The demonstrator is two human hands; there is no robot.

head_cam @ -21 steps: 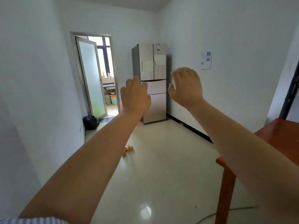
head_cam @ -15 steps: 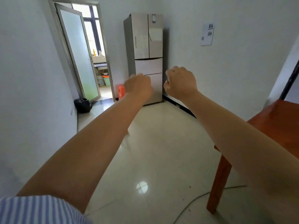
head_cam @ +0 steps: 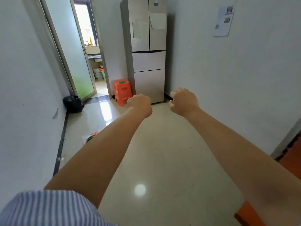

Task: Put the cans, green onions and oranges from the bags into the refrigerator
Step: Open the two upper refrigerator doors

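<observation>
— What changed since half a second ago?
— The refrigerator (head_cam: 147,51), doors closed at the floor's far end, looms nearer; left hand (head_cam: 140,104) and right hand (head_cam: 184,101) remain empty fists.
— Anything unclear?
— A bag (head_cam: 90,138) by the floor's left edge, half hidden behind the left forearm.

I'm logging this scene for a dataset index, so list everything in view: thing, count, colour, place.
refrigerator: 1, beige-silver, doors shut, far corner against the right wall
plastic stool: 1, orange, left of the refrigerator
green item: 1, on the stool, too small to identify
black bag: 1, on the floor by the left wall
glass door: 1, frosted, open, far left
bag with groceries: 1, pink and green, on the floor, partly hidden by the left arm
paper notice: 1, white, right wall
table: 1, reddish wood, right edge
striped sleeve: 1, blue-white, bottom left
left hand: fisted, empty
right hand: fisted, empty
</observation>
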